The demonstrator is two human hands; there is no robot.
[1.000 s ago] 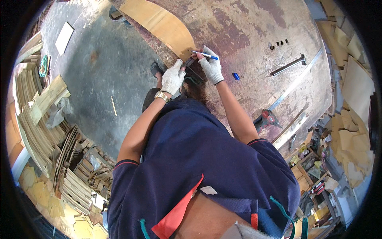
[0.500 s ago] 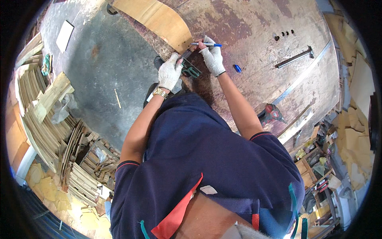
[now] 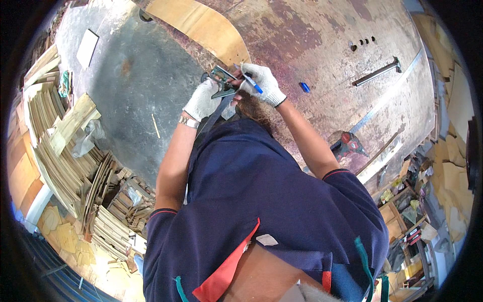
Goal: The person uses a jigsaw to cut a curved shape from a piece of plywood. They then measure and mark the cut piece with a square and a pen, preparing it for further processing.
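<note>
My left hand [image 3: 202, 99], in a whitish knit glove, is closed round a dark metal tool [image 3: 221, 75] with a green, frame-like part; its exact kind is unclear. My right hand [image 3: 264, 83], also gloved, with bare fingertips showing, grips a blue pen [image 3: 253, 84] slanting across its fingers. The right fingertips meet the tool from the right, and whether they also hold it I cannot tell. Just beyond both hands lies the end of a long curved wooden panel [image 3: 214, 32]. A small blue cap [image 3: 304, 87] rests on the worn tabletop to the right.
On the right of the table [image 3: 322, 55] lie a hammer [image 3: 377, 71], a long metal ruler [image 3: 385, 95] and a red-and-black power tool [image 3: 348, 145]. A white rectangular piece [image 3: 87, 48] lies far left. Stacked thin boards [image 3: 63, 156] stand at the left.
The tool in my left hand has turned, its green part swinging from below the hands to above them. My right hand has come down and left, and the pen has tilted from level to slanting.
</note>
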